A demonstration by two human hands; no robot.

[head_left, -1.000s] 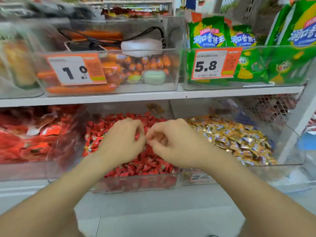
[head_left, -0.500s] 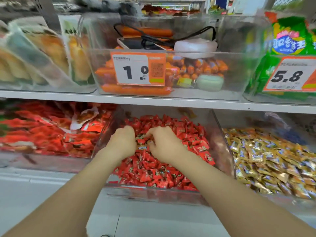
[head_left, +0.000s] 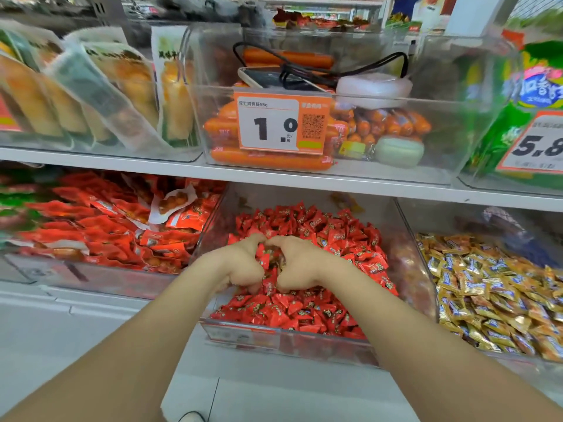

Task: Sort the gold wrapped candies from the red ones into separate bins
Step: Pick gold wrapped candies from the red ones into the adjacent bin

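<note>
Left hand [head_left: 243,264] and right hand [head_left: 300,263] press side by side, fingers curled down, into red-wrapped candies [head_left: 320,226] heaped in a clear bin [head_left: 289,341]; buried fingertips hide whether either grips one. Gold-wrapped candies [head_left: 487,287] lie heaped beyond the bin's right wall

A white shelf board [head_left: 304,179] runs across the store rack. At its middle stands a clear box [head_left: 441,141] of orange sausages [head_left: 268,158] with an orange price tag [head_left: 281,124] — it reads 1.0. A phone [head_left: 259,75] and black cable [head_left: 288,73] lie on top. Green bags [head_left: 536,86] sit at the right end, yellow snack packs [head_left: 128,86] at the left. Below is pale floor [head_left: 274,397].
</note>
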